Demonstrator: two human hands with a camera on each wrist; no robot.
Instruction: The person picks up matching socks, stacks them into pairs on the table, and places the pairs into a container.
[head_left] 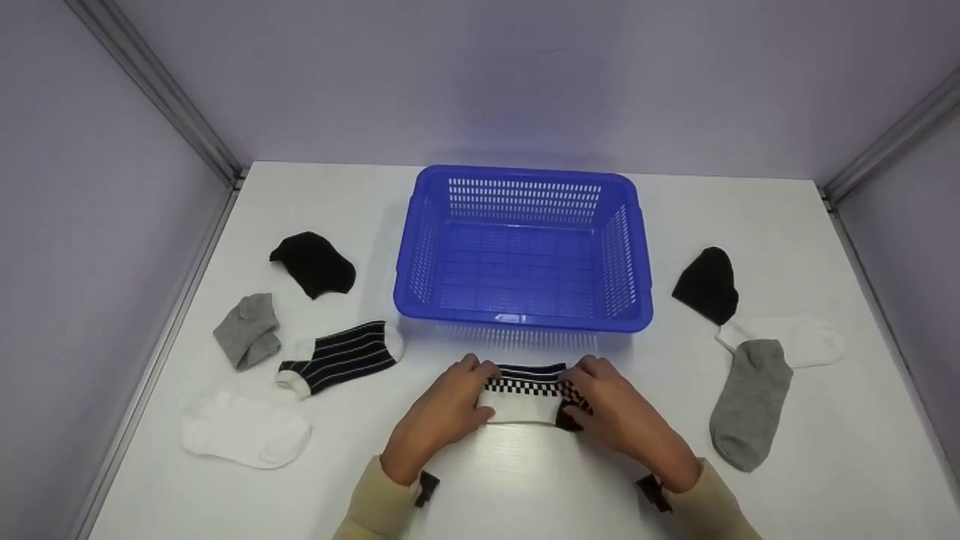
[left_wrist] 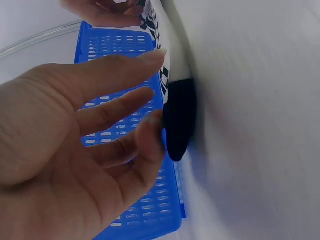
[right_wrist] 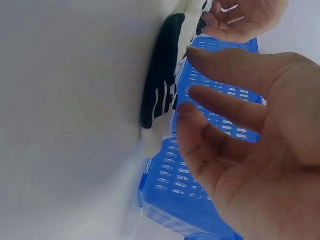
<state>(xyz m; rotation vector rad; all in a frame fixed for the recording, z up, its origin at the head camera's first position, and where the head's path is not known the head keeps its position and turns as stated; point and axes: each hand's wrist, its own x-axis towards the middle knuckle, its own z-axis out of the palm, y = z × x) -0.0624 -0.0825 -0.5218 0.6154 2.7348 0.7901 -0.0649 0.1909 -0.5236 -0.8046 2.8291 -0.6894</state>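
A black-and-white sock with a checkered band lies flat on the table, in front of the basket. On its left end rest the fingertips of my left hand, thumb at the near edge and fingers at the far edge. My right hand touches the right end in a similar way. In the left wrist view, the sock's dark end lies by the loosely bent left fingers. The right wrist view has the sock's dark striped part beside the right fingertips. Neither hand visibly grips the fabric.
A blue plastic basket stands behind the sock. On the left lie a black sock, a grey sock, a striped sock and a white sock. Right: black, white and grey socks.
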